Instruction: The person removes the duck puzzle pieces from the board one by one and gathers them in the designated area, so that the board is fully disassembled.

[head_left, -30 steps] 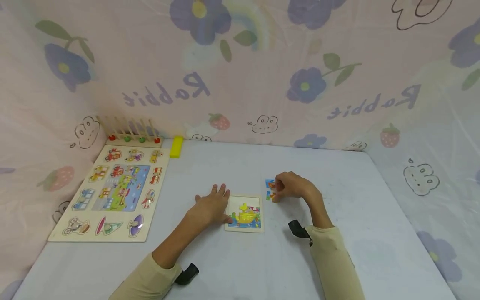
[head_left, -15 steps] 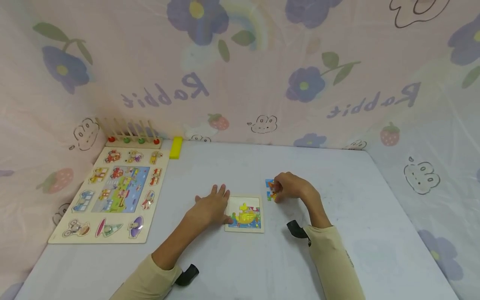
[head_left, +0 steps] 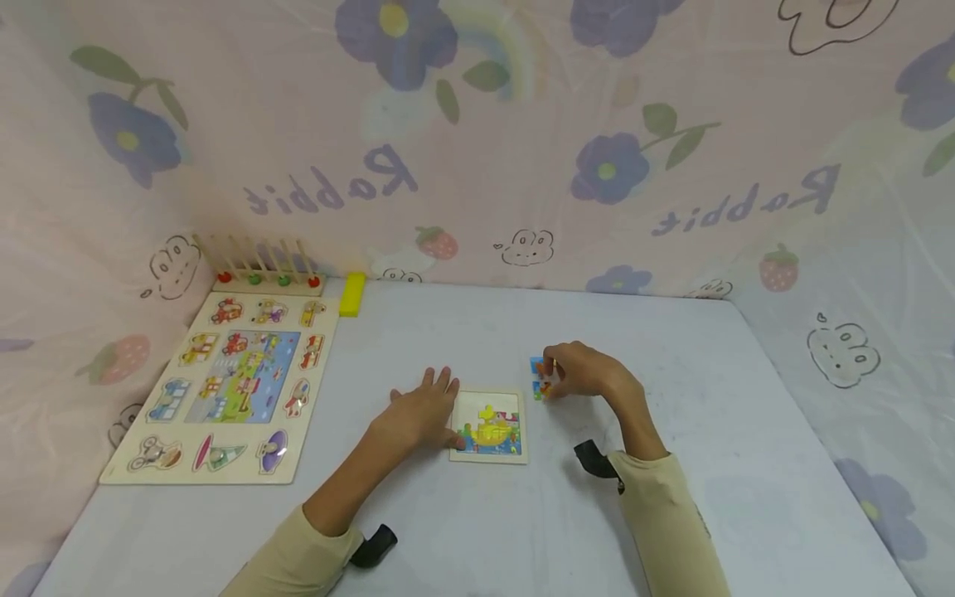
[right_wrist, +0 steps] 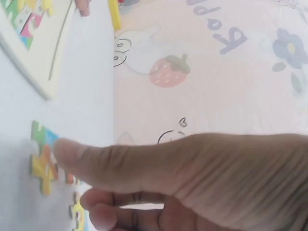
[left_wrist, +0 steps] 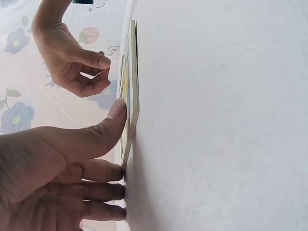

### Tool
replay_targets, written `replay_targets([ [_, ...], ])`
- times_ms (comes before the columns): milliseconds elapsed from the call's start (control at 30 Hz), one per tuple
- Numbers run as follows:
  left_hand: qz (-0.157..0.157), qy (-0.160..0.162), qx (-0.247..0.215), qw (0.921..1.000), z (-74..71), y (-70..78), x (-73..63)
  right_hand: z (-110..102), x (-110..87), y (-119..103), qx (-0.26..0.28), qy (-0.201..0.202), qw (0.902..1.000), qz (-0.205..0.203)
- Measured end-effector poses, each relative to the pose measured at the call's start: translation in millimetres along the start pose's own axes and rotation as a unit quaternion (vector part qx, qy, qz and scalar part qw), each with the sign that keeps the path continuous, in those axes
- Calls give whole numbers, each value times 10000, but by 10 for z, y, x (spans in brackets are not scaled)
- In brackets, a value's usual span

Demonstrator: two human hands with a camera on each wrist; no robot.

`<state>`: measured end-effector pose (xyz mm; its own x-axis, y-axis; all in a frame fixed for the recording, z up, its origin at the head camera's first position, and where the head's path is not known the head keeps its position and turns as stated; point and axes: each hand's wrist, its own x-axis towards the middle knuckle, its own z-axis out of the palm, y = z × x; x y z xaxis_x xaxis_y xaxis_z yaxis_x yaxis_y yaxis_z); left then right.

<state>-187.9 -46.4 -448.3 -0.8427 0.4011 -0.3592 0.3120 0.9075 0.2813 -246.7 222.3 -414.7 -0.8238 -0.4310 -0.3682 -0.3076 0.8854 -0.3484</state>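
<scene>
The person is apparently working at the step of choosing or picking up a loose piece for the partly filled puzzle tray (head_left: 488, 458), which is lying flat on the table (head_left: 421, 518) in front of the person. Fitted pieces (head_left: 491, 434) are covering the tray's near part, while a pale bare band is showing along its far side. The left hand (head_left: 419, 416) is steadying the tray: its thumb is resting on the tray's left edge, and its fingers are spreading out over the table just beyond that edge. To the right of the tray, near its far right corner, the right hand (head_left: 585, 370) is bending over a small group of loose pieces (head_left: 536, 390), fingers curling in and thumb tip lying close to them; whether they are pinching a piece I cannot tell. The next move seems to be calling for a secure hold on one piece, a lift across the tray's right rim and a turn to match the gap. The tray is looking about square, so no long axis is standing out; its near edge is running almost straight across in front of the person, its bare band facing away. The loose group, partly hidden, is stretching lengthwise from near to far beside the tray, its tabs pointing various ways.
</scene>
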Motion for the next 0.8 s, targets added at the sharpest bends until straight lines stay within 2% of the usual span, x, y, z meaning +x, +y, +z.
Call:
replay_targets([
  [267,11,5,105,9999,12,-16,0,29,14,-158,145,48,9967,-793],
  [500,-2,-61,161,9999,17,-9,-8,156,70,-363,132,-253,9924,-1197],
  [667,-28,-102,220,9997,18,-12,-3,256,120,-491,181,-603,9902,-1248],
  [800,-10,-76,258,9996,7,-4,-12,334,154,-568,122,-671,9909,-1163],
])
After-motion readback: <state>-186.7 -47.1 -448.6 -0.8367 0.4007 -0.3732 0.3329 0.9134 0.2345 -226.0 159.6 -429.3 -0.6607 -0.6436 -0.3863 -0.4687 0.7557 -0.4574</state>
